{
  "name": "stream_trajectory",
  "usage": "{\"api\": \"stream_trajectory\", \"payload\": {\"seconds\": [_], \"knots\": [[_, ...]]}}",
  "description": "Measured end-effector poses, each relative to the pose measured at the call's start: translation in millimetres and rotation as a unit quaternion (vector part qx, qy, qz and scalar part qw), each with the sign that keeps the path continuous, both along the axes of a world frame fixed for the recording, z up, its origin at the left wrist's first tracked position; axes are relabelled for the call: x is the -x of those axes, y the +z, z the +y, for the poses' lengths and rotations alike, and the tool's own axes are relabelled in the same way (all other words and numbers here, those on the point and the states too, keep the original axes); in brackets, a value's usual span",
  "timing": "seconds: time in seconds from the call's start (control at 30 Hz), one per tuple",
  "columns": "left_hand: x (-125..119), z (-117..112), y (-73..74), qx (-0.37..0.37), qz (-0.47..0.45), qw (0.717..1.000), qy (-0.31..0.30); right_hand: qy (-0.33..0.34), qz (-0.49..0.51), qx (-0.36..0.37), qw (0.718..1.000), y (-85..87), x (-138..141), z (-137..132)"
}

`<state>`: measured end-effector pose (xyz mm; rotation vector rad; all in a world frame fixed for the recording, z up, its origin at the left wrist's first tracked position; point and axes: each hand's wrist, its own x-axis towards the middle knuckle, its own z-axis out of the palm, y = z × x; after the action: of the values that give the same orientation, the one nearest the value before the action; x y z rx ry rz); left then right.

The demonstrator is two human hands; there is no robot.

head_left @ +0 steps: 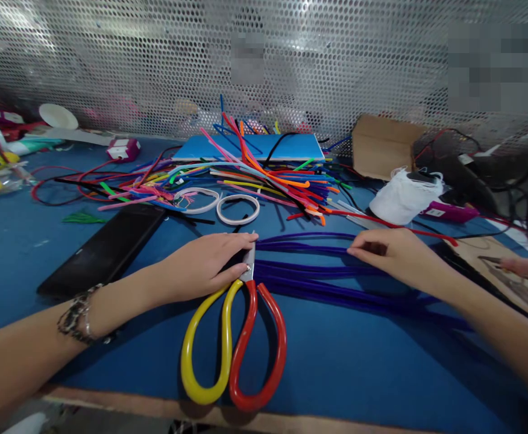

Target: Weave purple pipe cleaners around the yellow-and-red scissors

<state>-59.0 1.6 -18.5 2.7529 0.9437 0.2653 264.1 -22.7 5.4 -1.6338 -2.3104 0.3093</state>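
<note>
Scissors with one yellow and one red handle [259,374] lie closed near the table's front edge, blades pointing away from me. My left hand [201,265] rests over the blades, thumb at the pivot and fingertips near the blade tips, holding them down. Several dark blue pipe cleaners [318,292] stretch from the blades to the right in loose rows. My right hand [390,253] is closed in a pinch on one blue pipe cleaner in the upper rows. The pipe cleaners' far right ends pass under my right forearm and are partly hidden.
A pile of coloured pipe cleaners [282,187] lies before a blue board [255,147]. Two white rings [238,209] are nearby. A black phone-like slab [105,250] lies left. White yarn [404,196] and a cardboard box [384,147] stand right. Another person's fingers [526,269] show at the right edge.
</note>
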Motion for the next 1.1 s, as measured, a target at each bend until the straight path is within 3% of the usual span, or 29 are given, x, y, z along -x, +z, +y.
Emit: {"api": "stream_trajectory", "payload": {"seconds": [0.1, 0.2, 0.37, 0.5, 1.1], "knots": [[0, 0, 0.7, -0.003, 0.001, 1.000, -0.001, 0.020, -0.042, -0.065, 0.997, 3.6, -4, -3], [0, 0, 0.9, -0.001, 0.003, 1.000, -0.003, 0.059, -0.070, -0.133, 0.987, 6.0, 10, -5], [0, 0, -0.6, -0.005, 0.005, 1.000, 0.000, 0.169, -0.091, -0.037, 0.981, -0.4, 54, -3], [1, 1, -3.1, -0.013, -0.003, 1.000, -0.003, 0.165, -0.070, -0.007, 0.984, -7.6, 68, 4], [1, 0, -5.3, -0.016, -0.006, 1.000, -0.002, 0.117, -0.068, -0.026, 0.990, -9.6, 69, 8]]}}
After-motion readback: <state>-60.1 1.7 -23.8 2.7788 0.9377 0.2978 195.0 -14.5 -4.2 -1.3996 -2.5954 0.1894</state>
